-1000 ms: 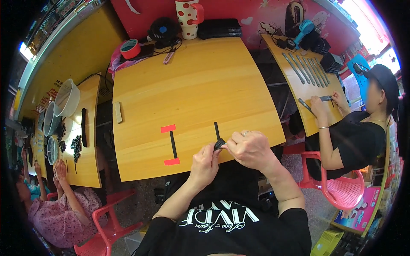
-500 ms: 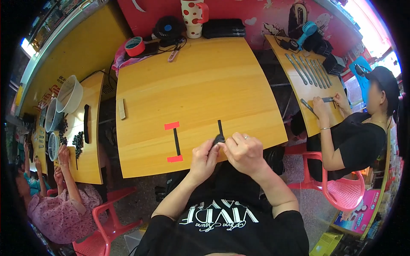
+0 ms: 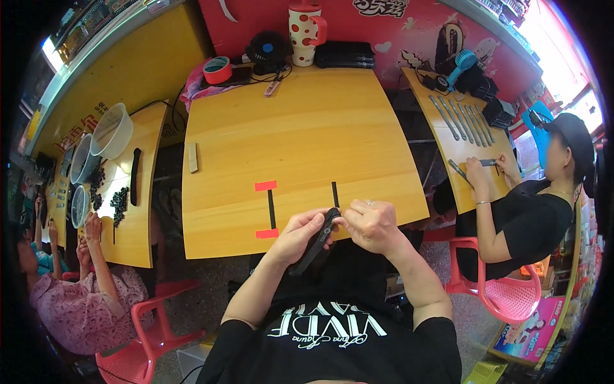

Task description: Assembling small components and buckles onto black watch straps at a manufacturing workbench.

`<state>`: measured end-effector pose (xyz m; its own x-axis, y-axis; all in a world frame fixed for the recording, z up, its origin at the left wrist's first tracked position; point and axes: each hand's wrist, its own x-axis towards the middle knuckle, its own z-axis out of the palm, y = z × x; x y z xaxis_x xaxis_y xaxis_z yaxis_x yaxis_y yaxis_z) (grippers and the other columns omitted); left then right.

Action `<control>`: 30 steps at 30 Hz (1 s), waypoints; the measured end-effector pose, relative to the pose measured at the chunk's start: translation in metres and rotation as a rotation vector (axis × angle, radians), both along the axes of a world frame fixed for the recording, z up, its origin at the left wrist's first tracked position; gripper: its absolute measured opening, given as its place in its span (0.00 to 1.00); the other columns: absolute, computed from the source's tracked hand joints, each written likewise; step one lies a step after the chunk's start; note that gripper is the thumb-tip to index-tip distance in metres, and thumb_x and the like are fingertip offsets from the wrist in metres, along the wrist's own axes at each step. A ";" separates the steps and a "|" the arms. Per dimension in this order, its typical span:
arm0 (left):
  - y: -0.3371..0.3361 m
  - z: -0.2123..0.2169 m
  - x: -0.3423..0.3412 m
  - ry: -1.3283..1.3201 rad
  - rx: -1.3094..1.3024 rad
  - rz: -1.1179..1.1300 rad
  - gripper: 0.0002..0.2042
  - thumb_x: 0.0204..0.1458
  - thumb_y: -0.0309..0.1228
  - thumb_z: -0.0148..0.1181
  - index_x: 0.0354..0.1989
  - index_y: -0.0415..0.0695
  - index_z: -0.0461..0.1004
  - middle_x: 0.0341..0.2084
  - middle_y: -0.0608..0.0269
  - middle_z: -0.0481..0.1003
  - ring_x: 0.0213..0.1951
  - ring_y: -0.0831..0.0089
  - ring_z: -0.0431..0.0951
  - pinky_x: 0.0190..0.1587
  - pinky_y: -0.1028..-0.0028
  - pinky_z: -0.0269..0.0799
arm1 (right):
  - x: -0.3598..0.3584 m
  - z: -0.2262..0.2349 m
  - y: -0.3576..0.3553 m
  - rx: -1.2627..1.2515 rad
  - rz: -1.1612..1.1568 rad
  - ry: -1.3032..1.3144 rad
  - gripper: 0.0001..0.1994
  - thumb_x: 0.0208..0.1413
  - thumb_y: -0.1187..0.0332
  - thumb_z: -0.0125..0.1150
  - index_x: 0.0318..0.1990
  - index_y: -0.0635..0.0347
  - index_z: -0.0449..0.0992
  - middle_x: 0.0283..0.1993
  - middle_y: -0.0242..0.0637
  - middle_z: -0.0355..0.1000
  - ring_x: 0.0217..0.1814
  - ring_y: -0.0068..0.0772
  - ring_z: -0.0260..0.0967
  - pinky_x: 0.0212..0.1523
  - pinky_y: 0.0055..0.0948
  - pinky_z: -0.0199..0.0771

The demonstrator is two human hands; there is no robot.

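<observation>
A person in a black printed T-shirt grips a long, flat black strip [image 3: 316,240] with both hands at the near edge of a yellow wooden counter [image 3: 307,121]; the left hand [image 3: 299,234] is wrapped around its middle while the right hand [image 3: 371,224] pinches its upper end, the strip slanting down off the counter edge toward the lap. On the counter just ahead lie a thin black strip [image 3: 271,208] capped at each end by a red tape square [image 3: 265,185], and beside it a shorter black strip [image 3: 334,194]. Farther back stand a red roll of tape [image 3: 217,69], a white mug with red dots [image 3: 305,25] and a small black desk fan [image 3: 267,48]. At the right, a person in a black cap works at a second yellow counter [image 3: 448,150] laid with a row of grey metal strips [image 3: 462,118]. At the left, another person in a pink patterned top sits by a counter holding white bowls [image 3: 112,130] and small black parts
</observation>
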<state>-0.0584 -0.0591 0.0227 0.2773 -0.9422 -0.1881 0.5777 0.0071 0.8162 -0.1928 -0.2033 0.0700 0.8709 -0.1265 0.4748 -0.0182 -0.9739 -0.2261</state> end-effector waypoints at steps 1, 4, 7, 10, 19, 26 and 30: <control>0.001 -0.005 0.005 0.051 0.018 -0.101 0.15 0.64 0.38 0.51 0.46 0.37 0.75 0.31 0.65 0.76 0.29 0.79 0.75 0.32 0.78 0.73 | 0.000 0.000 0.000 0.035 0.019 0.000 0.14 0.53 0.61 0.63 0.20 0.55 0.69 0.22 0.35 0.66 0.24 0.38 0.70 0.21 0.34 0.66; 0.000 -0.008 0.009 0.123 0.013 -0.231 0.16 0.63 0.41 0.52 0.41 0.38 0.77 0.27 0.62 0.76 0.28 0.77 0.75 0.31 0.77 0.73 | -0.001 0.004 0.000 -0.004 0.077 0.059 0.14 0.53 0.61 0.63 0.20 0.55 0.69 0.21 0.35 0.66 0.24 0.38 0.71 0.21 0.34 0.66; 0.001 -0.006 0.005 0.185 0.028 -0.227 0.16 0.63 0.41 0.51 0.38 0.38 0.77 0.24 0.62 0.75 0.26 0.76 0.75 0.30 0.76 0.72 | 0.000 0.014 -0.001 0.035 0.155 0.073 0.15 0.53 0.60 0.63 0.20 0.55 0.68 0.21 0.35 0.66 0.24 0.39 0.70 0.21 0.34 0.66; 0.003 -0.001 -0.003 0.211 -0.002 -0.189 0.16 0.64 0.39 0.51 0.36 0.38 0.77 0.23 0.62 0.75 0.25 0.75 0.74 0.30 0.76 0.71 | -0.001 0.012 -0.002 0.026 0.178 0.033 0.16 0.52 0.59 0.64 0.19 0.55 0.67 0.20 0.34 0.65 0.22 0.36 0.70 0.20 0.33 0.65; 0.008 0.011 -0.034 0.255 -0.135 0.075 0.14 0.64 0.36 0.51 0.39 0.37 0.76 0.27 0.63 0.77 0.26 0.77 0.76 0.30 0.77 0.73 | -0.014 0.032 0.010 -0.433 0.165 -0.085 0.14 0.50 0.58 0.64 0.19 0.51 0.69 0.18 0.27 0.58 0.18 0.23 0.64 0.17 0.23 0.59; 0.003 0.019 -0.034 0.341 -0.102 0.130 0.13 0.64 0.34 0.51 0.40 0.35 0.76 0.28 0.63 0.77 0.28 0.77 0.77 0.31 0.78 0.74 | -0.016 0.042 0.006 -0.481 0.215 -0.017 0.16 0.50 0.55 0.63 0.20 0.53 0.69 0.19 0.28 0.59 0.19 0.25 0.65 0.18 0.23 0.61; 0.002 0.014 -0.026 0.237 -0.083 0.141 0.15 0.65 0.36 0.49 0.41 0.34 0.75 0.28 0.61 0.76 0.28 0.75 0.75 0.32 0.75 0.73 | -0.011 0.039 0.008 -0.419 0.161 0.037 0.16 0.51 0.55 0.63 0.20 0.53 0.69 0.19 0.29 0.60 0.20 0.25 0.66 0.19 0.24 0.63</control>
